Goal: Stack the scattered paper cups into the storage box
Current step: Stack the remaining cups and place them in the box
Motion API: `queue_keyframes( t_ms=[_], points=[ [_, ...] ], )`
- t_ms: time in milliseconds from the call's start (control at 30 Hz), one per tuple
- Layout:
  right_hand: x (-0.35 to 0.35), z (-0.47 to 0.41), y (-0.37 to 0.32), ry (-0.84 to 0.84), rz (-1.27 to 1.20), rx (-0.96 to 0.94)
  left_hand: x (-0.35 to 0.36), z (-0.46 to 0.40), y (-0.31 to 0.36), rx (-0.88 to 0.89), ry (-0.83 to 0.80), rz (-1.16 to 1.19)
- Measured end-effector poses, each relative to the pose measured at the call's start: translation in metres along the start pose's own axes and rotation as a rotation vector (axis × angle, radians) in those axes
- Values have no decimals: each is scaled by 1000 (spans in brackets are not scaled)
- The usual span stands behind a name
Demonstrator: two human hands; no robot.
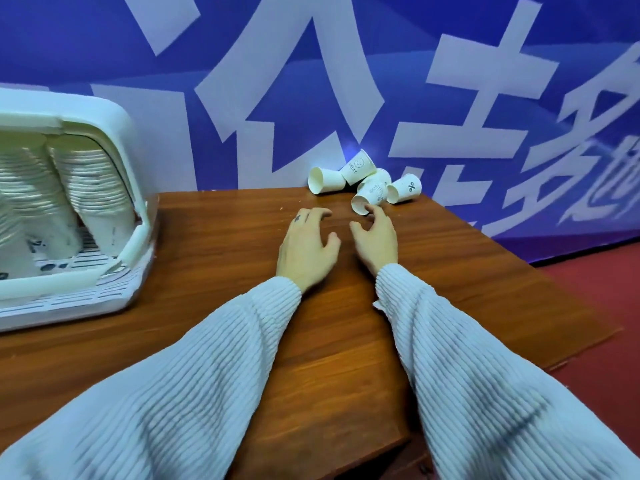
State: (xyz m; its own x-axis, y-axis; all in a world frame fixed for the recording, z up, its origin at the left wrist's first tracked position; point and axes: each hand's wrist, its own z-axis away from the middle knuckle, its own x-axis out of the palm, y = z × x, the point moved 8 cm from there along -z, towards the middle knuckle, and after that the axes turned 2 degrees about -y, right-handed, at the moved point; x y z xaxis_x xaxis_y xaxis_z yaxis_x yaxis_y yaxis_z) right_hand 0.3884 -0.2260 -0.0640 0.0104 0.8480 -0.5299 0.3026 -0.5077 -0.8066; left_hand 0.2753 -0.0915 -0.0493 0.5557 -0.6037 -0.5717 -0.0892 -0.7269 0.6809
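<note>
Head view shows both sleeves reaching forward over the brown surface [214, 244]. Left hand [306, 247] is relaxed, fingers spread, holding nothing. Right hand [375, 239] is likewise loose and empty, fingertips just touching the nearest cup [369, 199], probably to gather it. Beyond, five loose cups [325, 180] lie tipped at the far edge, mouths mostly toward the person. Far left, the storage box [114, 116] holds leaning stacks.

The storage box [114, 140] runs off the left edge; its stacked cups [90, 188] are blurred, print unreadable. One scattered cup [382, 176] lies mostly hidden behind others
</note>
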Motion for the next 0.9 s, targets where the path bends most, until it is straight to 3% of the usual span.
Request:
queue_keyframes(
  t_ms=[267, 467, 600, 733, 900],
  points=[
    [10, -85, 17, 149, 330, -64, 17, -18, -21, -48, -61, 50],
    [12, -146, 47, 126, 0, 38, 22, -18, -21, -28, -94, 32],
    [10, -142, 51, 90, -140, 83, 22, -24, -27, -47, -79, 48],
    [21, -121, 41, -44, -492, 68, 21, -22, -32, -92, -66, 71],
    [60, -82, -1, -384, -331, -191, 22, -23, -44, -221, -65, 35]
  ],
)
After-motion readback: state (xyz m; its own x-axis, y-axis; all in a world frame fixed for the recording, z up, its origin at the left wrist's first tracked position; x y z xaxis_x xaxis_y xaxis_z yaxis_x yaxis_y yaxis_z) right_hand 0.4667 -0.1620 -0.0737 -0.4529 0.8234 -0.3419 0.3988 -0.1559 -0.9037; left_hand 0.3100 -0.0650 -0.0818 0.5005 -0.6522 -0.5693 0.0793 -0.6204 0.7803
